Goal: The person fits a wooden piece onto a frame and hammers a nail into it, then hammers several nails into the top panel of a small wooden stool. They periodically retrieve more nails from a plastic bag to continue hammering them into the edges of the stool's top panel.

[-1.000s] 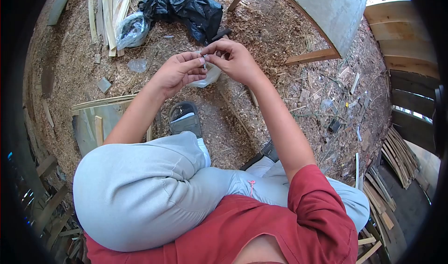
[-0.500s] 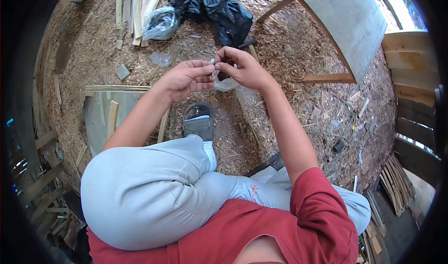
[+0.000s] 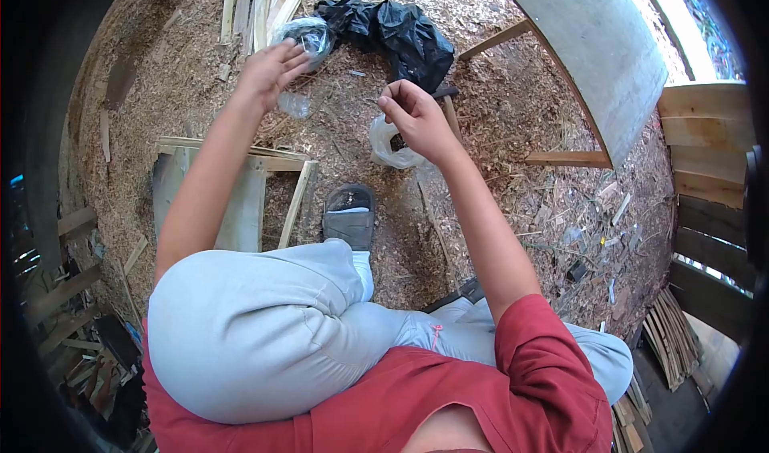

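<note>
My left hand (image 3: 271,75) reaches forward with its fingers stretched out and nothing visible in them, slightly blurred. It is just short of a clear plastic bag (image 3: 318,36) on the ground. My right hand (image 3: 415,116) hovers above an open whitish plastic bag (image 3: 383,147), its thumb and index finger pinched together. Whatever is between those fingertips is too small or hidden to make out. A crumpled black plastic bag (image 3: 412,40) lies beyond my right hand, and a small clear plastic piece (image 3: 295,104) is near my left wrist.
Wood shavings cover the ground. A grey panel on a wooden frame (image 3: 601,52) stands at the right, and another framed panel (image 3: 228,201) lies at the left. Wooden strips (image 3: 276,0) lie at the far side. My sandalled foot (image 3: 350,221) is in the middle.
My hands were together at the fingertips and have parted. The left has swung forward and left, its fingers opening out; the right stays above the whitish bag, still pinched.
</note>
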Tool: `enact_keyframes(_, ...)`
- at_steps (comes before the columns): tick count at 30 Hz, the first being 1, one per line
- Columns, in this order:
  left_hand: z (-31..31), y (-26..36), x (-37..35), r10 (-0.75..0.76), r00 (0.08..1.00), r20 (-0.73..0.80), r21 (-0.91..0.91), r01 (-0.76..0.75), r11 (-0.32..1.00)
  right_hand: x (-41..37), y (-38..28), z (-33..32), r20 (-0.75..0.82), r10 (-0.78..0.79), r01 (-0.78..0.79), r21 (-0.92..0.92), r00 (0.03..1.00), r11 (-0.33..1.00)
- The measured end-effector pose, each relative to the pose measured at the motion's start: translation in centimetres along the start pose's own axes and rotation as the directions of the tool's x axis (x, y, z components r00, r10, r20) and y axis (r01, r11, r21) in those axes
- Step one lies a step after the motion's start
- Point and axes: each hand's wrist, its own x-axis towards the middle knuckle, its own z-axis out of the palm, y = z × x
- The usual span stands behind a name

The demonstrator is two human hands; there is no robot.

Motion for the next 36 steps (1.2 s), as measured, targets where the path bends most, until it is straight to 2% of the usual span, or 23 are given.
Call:
enact_keyframes(2, -0.5, -0.3, 0.5, 0.013, 0.998, -0.055, -0.019, -0.014, 1.000, 0.0, 0.4, 0.4, -0.082, 0.032, -0.035, -0.032, 0.996, 0.999)
enact_keyframes(3, 0.1, -0.7, -0.6, 0.118, 0.990, -0.078, 0.241, -0.096, 0.966, -0.1, 0.6, 0.5, -0.084, 0.033, -0.036, -0.034, 0.996, 0.999)
enact_keyframes(4, 0.9, -1.2, -2.2, 0.225, 0.972, -0.071, 0.486, -0.163, 0.859, -0.3, 0.8, 0.6, -0.121, 0.010, -0.020, -0.085, 0.993, 0.996)
enact_keyframes(5, 2.3, -2.0, -4.6, 0.331, 0.942, 0.049, 0.518, -0.307, 0.798, -0.5, 1.0, 0.6, -0.159, -0.014, -0.007, -0.135, 0.987, 0.991)
enact_keyframes(7, 4.0, -3.6, -6.8, 0.318, 0.836, 0.448, 0.515, -0.532, 0.672, -1.1, 0.7, 0.5, -0.155, -0.024, -0.004, -0.176, 0.988, 0.984)
enact_keyframes(8, 4.8, -4.3, -7.9, 0.311, 0.835, 0.454, 0.512, -0.530, 0.676, -1.5, 0.4, 0.4, -0.143, -0.033, 0.001, -0.218, 0.989, 0.976)
enact_keyframes(10, 6.5, -4.5, -10.0, 0.331, 0.659, 0.676, 0.545, -0.748, 0.378, -1.9, 0.3, 0.0, -0.137, -0.016, -0.011, -0.199, 0.990, 0.980)
enact_keyframes(14, 8.0, -4.4, -10.1, 0.272, 0.700, 0.660, 0.582, -0.706, 0.404, -3.0, -1.4, -0.9, -0.142, 0.036, -0.062, -0.186, 0.989, 0.981)
enact_keyframes(16, 8.7, -4.3, -10.2, 0.268, 0.715, 0.646, 0.531, -0.673, 0.514, -3.5, -1.1, -2.0, -0.200, 0.002, -0.042, -0.196, 0.980, 0.980)
enact_keyframes(18, 9.2, -5.1, -10.0, 0.234, 0.733, 0.639, 0.527, -0.638, 0.561, -4.4, -0.6, -3.4, -0.266, -0.031, -0.026, -0.209, 0.964, 0.978)
enact_keyframes(20, 9.7, -5.8, -9.8, 0.199, 0.743, 0.638, 0.517, -0.606, 0.604, -5.6, 0.0, -5.2, -0.507, -0.205, -0.171, -0.598, 0.837, 0.783)
enact_keyframes(21, 10.1, -6.1, -10.0, 0.141, 0.767, 0.626, 0.483, -0.523, 0.703, -6.4, 1.4, -6.2, -0.483, -0.243, -0.243, -0.739, 0.841, 0.628)
enact_keyframes(22, 10.5, -6.3, -10.0, 0.077, 0.783, 0.618, 0.445, -0.428, 0.787, -7.1, 2.2, -6.5, -0.498, -0.252, -0.253, -0.739, 0.830, 0.624)
enact_keyframes(24, 11.1, -6.8, -9.6, 0.044, 0.757, 0.652, 0.465, -0.446, 0.765, -8.9, 3.7, -6.0, -0.472, -0.077, -0.412, -0.828, 0.878, 0.380)
enact_keyframes(27, 12.7, -6.8, -9.4, 0.109, 0.677, 0.728, 0.341, -0.495, 0.799, -9.4, 6.1, -6.8, -0.438, -0.076, -0.381, -0.845, 0.896, 0.375)
enact_keyframes(29, 14.4, -5.1, -10.4, 0.146, 0.642, 0.753, 0.345, -0.573, 0.743, -9.3, 5.4, -7.3, -0.431, -0.022, -0.387, -0.832, 0.902, 0.398)
enact_keyframes(30, 15.2, -3.9, -10.9, 0.179, 0.628, 0.758, 0.360, -0.630, 0.688, -9.7, 3.7, -7.7, -0.453, -0.039, -0.402, -0.825, 0.891, 0.396)
enact_keyframes(31, 16.4, -2.6, -11.6, 0.182, 0.609, 0.772, 0.288, -0.591, 0.754, -10.1, 1.6, -8.0, -0.438, 0.050, -0.415, -0.801, 0.898, 0.432)
enact_keyframes(32, 17.3, -0.9, -12.5, 0.190, 0.592, 0.783, 0.284, -0.612, 0.738, -10.4, 0.0, -8.5, -0.416, 0.136, -0.428, -0.774, 0.899, 0.466)
enact_keyframes(33, 18.3, 0.6, -13.2, 0.232, 0.547, 0.805, 0.256, -0.672, 0.695, -11.1, -0.8, -9.8, -0.357, 0.107, -0.364, -0.805, 0.928, 0.468)
enact_keyframes(34, 19.5, 2.3, -14.2, 0.270, 0.496, 0.825, 0.225, -0.727, 0.648, -12.1, -2.9, -10.8, -0.382, 0.091, -0.378, -0.799, 0.920, 0.468)
enact_keyframes(36, 21.6, 5.8, -16.9, 0.250, 0.415, 0.875, 0.204, -0.784, 0.586, -15.0, -7.4, -12.9, -0.173, 0.313, -0.321, -0.789, 0.934, 0.524)
